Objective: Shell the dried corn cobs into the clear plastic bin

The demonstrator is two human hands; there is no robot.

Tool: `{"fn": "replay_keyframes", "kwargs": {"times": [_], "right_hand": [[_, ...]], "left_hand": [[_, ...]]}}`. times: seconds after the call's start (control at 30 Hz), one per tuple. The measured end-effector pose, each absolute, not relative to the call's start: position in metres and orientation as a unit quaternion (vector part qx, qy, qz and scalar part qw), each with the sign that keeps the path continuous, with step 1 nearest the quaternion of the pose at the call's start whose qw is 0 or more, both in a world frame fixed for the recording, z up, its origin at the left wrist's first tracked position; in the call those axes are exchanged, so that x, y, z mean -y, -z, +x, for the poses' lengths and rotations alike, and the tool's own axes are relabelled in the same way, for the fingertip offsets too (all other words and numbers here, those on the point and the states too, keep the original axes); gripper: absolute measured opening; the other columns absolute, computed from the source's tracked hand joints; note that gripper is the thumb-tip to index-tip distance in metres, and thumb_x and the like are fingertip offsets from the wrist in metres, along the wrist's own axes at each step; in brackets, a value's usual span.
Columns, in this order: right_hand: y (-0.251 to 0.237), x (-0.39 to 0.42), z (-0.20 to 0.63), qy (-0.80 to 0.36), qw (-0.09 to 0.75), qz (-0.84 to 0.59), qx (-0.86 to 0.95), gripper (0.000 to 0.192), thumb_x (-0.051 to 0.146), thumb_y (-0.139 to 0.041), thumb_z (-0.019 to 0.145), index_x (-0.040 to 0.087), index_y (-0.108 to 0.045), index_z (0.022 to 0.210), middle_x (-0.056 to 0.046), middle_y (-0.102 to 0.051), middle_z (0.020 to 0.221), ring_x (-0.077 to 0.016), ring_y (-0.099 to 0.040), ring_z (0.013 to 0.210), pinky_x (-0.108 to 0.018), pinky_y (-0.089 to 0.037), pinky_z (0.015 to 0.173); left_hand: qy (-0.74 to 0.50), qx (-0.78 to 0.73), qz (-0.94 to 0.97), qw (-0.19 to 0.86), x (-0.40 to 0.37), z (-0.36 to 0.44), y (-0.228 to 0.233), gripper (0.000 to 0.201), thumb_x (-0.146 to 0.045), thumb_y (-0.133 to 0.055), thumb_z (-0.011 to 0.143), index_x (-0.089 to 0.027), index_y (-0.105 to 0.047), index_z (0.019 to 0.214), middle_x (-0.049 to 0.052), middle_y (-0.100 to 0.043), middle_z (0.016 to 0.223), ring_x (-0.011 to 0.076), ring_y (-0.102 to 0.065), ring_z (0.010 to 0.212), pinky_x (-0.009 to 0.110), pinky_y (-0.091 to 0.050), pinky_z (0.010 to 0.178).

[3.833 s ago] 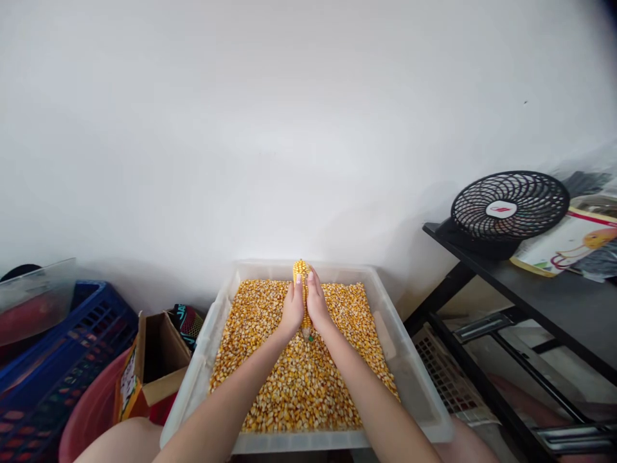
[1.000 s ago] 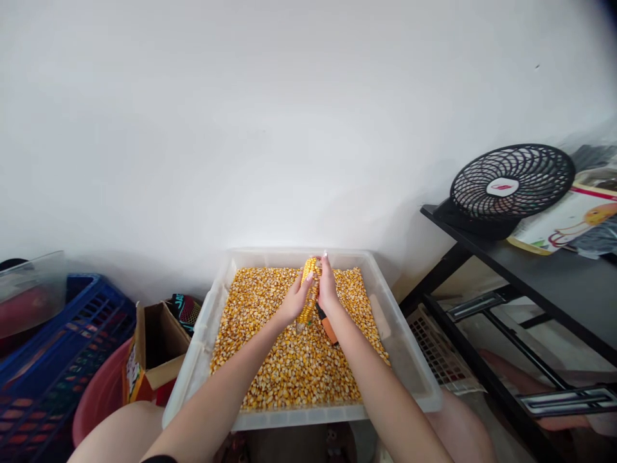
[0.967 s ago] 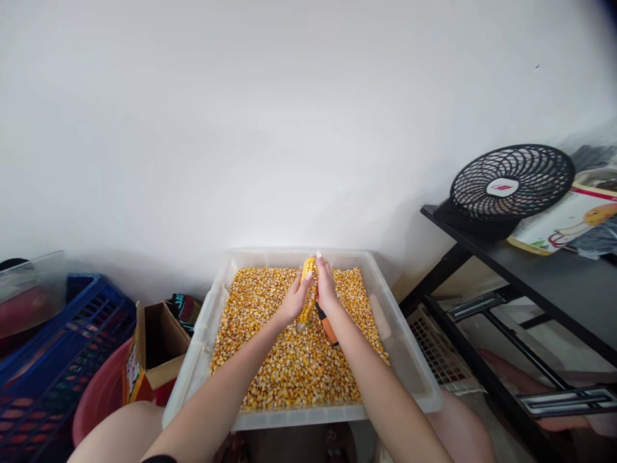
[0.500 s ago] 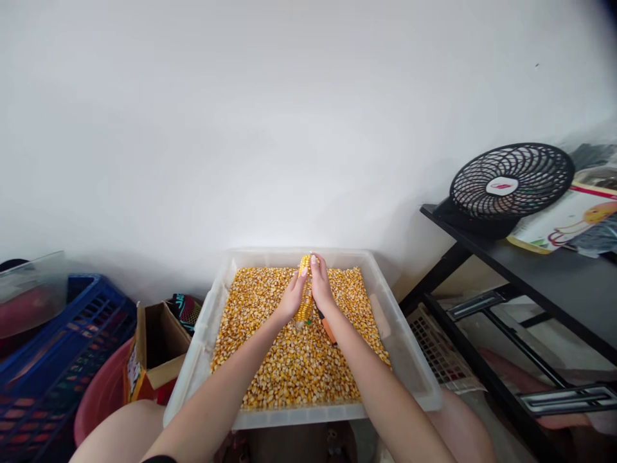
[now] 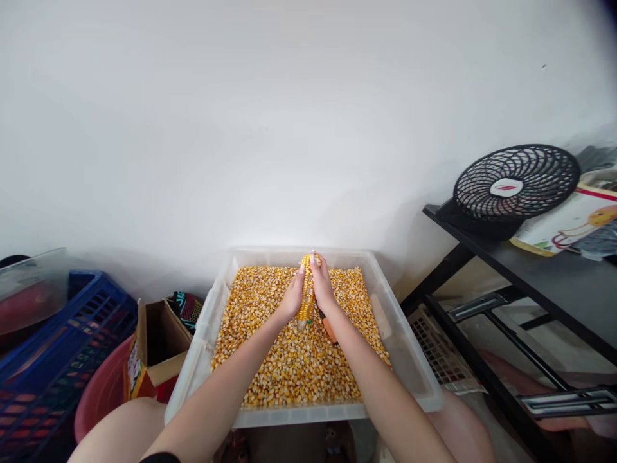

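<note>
Between both hands stands a yellow corn cob (image 5: 306,297), held nearly upright with kernels on the side facing me. My left hand (image 5: 292,298) is closed on its left side, thumb along the cob. On the other side my right hand (image 5: 322,283) grips it near the top, fingers wrapped around. Loose corn kernels (image 5: 294,379) fill the clear plastic bin (image 5: 409,360) below. By my right wrist an orange-handled tool (image 5: 330,328) lies on the kernels, partly hidden by the forearm.
An open cardboard box (image 5: 164,341), a red basin (image 5: 99,392) and a blue crate (image 5: 58,347) crowd the left. On the right, a black rack (image 5: 482,257) holds a black fan (image 5: 515,183). A white wall (image 5: 289,128) rises behind the bin.
Both hands still hold the corn cob. It has turned slightly, and the right fingers have shifted a little at its top. The view has moved slightly.
</note>
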State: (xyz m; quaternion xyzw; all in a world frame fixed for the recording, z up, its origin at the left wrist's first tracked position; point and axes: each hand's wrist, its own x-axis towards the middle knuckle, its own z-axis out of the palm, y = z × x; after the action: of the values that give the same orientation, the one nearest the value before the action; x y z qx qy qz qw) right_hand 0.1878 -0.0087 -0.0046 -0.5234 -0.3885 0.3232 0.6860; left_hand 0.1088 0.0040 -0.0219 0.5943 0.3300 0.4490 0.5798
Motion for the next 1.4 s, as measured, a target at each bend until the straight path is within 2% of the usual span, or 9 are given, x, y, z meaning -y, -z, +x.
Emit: {"fn": "replay_keyframes", "kwargs": {"times": [0.1, 0.33, 0.43, 0.57, 0.77, 1.0, 1.13, 1.27, 1.4], "right_hand": [[0.003, 0.010, 0.187, -0.334, 0.678, -0.521, 0.397, 0.055, 0.045, -0.056, 0.075, 0.022, -0.042, 0.122, -0.007, -0.054, 0.118, -0.0191, -0.051, 0.107, -0.034, -0.038, 0.095], [0.003, 0.008, 0.192, -0.319, 0.698, -0.512, 0.386, 0.039, 0.047, -0.041, 0.083, 0.022, -0.051, 0.111, -0.005, -0.056, 0.114, -0.0171, -0.049, 0.108, -0.032, -0.035, 0.096], [0.003, 0.008, 0.193, -0.331, 0.708, -0.502, 0.372, 0.037, 0.047, -0.047, 0.079, 0.022, -0.053, 0.106, -0.004, -0.059, 0.106, -0.0171, -0.053, 0.100, -0.031, -0.040, 0.089], [0.005, 0.008, 0.192, -0.325, 0.701, -0.531, 0.349, 0.037, 0.048, -0.055, 0.074, 0.022, -0.053, 0.101, -0.003, -0.060, 0.092, -0.0172, -0.056, 0.087, -0.029, -0.043, 0.078], [0.005, 0.008, 0.193, -0.309, 0.710, -0.531, 0.344, 0.033, 0.049, -0.039, 0.082, 0.023, -0.056, 0.091, -0.002, -0.059, 0.092, -0.0153, -0.053, 0.091, -0.027, -0.040, 0.081], [0.004, 0.008, 0.193, -0.350, 0.717, -0.515, 0.314, 0.031, 0.051, -0.052, 0.075, 0.021, -0.054, 0.083, 0.001, -0.055, 0.076, -0.0135, -0.052, 0.073, -0.025, -0.042, 0.067], [0.007, 0.008, 0.191, -0.351, 0.719, -0.497, 0.337, 0.029, 0.049, -0.048, 0.078, 0.023, -0.054, 0.089, 0.001, -0.056, 0.083, -0.0137, -0.053, 0.079, -0.025, -0.042, 0.073], [0.006, 0.009, 0.193, -0.350, 0.715, -0.481, 0.366, 0.035, 0.051, -0.039, 0.081, 0.023, -0.056, 0.095, -0.001, -0.059, 0.092, -0.0147, -0.053, 0.087, -0.027, -0.041, 0.078], [0.003, 0.009, 0.193, -0.335, 0.706, -0.508, 0.362, 0.033, 0.051, -0.047, 0.078, 0.023, -0.056, 0.091, 0.000, -0.058, 0.086, -0.0144, -0.053, 0.081, -0.026, -0.041, 0.074]], "left_hand": [[-0.462, -0.309, 0.605, 0.571, -0.004, 0.110, 0.023, 0.052, -0.045, -0.028, 0.090, -0.016, -0.041, 0.132, 0.003, -0.034, 0.141, 0.0161, -0.021, 0.133, 0.031, -0.013, 0.111], [-0.445, -0.333, 0.620, 0.553, 0.001, 0.108, 0.014, 0.054, -0.044, -0.026, 0.091, -0.014, -0.040, 0.133, 0.005, -0.034, 0.141, 0.0167, -0.023, 0.133, 0.031, -0.015, 0.110], [-0.424, -0.341, 0.648, 0.533, 0.005, 0.105, 0.009, 0.055, -0.046, -0.027, 0.090, -0.013, -0.040, 0.132, 0.006, -0.036, 0.140, 0.0175, -0.026, 0.132, 0.032, -0.017, 0.109], [-0.403, -0.333, 0.693, 0.497, 0.008, 0.103, 0.008, 0.052, -0.048, -0.027, 0.090, -0.017, -0.047, 0.126, 0.006, -0.047, 0.133, 0.0186, -0.037, 0.126, 0.033, -0.025, 0.106], [-0.392, -0.370, 0.695, 0.476, 0.007, 0.103, 0.010, 0.053, -0.047, -0.025, 0.090, -0.015, -0.046, 0.126, 0.008, -0.047, 0.133, 0.0194, -0.038, 0.126, 0.033, -0.027, 0.105], [-0.358, -0.380, 0.728, 0.444, 0.008, 0.099, 0.011, 0.052, -0.051, -0.024, 0.089, -0.020, -0.047, 0.125, 0.007, -0.054, 0.125, 0.0201, -0.049, 0.116, 0.033, -0.035, 0.098], [-0.349, -0.400, 0.732, 0.427, 0.007, 0.097, 0.011, 0.053, -0.053, -0.023, 0.089, -0.021, -0.049, 0.123, 0.006, -0.058, 0.119, 0.0201, -0.054, 0.109, 0.032, -0.039, 0.093], [-0.355, -0.408, 0.730, 0.418, 0.006, 0.097, 0.010, 0.053, -0.053, -0.022, 0.089, -0.020, -0.049, 0.122, 0.007, -0.058, 0.119, 0.0200, -0.055, 0.108, 0.031, -0.040, 0.092], [-0.342, -0.410, 0.742, 0.405, 0.008, 0.096, 0.009, 0.052, -0.054, -0.022, 0.089, -0.021, -0.051, 0.117, 0.007, -0.062, 0.111, 0.0213, -0.058, 0.102, 0.032, -0.041, 0.089]]}}
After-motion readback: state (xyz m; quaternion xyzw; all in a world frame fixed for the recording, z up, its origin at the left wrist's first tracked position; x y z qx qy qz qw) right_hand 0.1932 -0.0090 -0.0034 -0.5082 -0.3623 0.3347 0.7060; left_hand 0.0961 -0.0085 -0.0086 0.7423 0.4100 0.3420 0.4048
